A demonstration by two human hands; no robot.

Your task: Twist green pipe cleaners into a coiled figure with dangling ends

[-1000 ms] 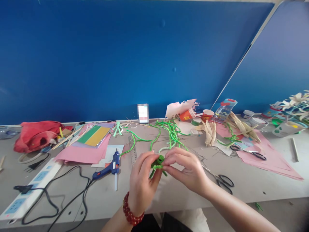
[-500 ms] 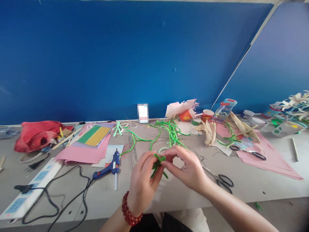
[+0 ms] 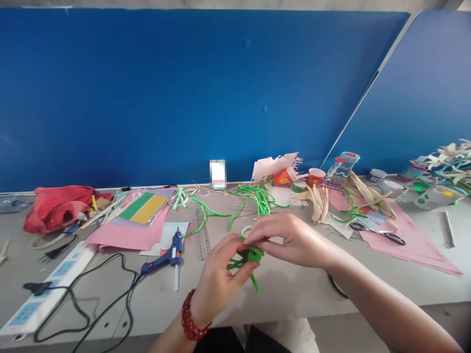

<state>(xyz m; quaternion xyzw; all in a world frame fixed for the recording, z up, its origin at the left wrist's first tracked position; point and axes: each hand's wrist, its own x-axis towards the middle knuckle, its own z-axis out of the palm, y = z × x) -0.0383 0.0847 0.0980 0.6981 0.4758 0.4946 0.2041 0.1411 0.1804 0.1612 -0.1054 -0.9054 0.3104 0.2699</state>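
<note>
Both hands meet over the near middle of the grey table (image 3: 368, 279). My left hand (image 3: 219, 282), with a red bead bracelet on its wrist, pinches a small twisted bundle of green pipe cleaner (image 3: 246, 260) from below. My right hand (image 3: 290, 240) comes in from the right and grips the top of the same bundle with curled fingers. Loose green ends stick out below and to the left of the bundle. Behind the hands lies a pile of green pipe cleaners (image 3: 259, 198).
A blue glue gun (image 3: 165, 257) and a steel ruler (image 3: 201, 235) lie left of the hands. Coloured paper (image 3: 136, 218), a red cloth (image 3: 55, 206) and a power strip (image 3: 44, 289) with black cables are further left. Scissors (image 3: 379, 231), dried husks (image 3: 318, 198), paper cups and pink paper fill the right.
The bundle has been turned and dropped lower, with more green ends hanging out. My right hand has swung over it and my right forearm now covers the scissors near the table edge.
</note>
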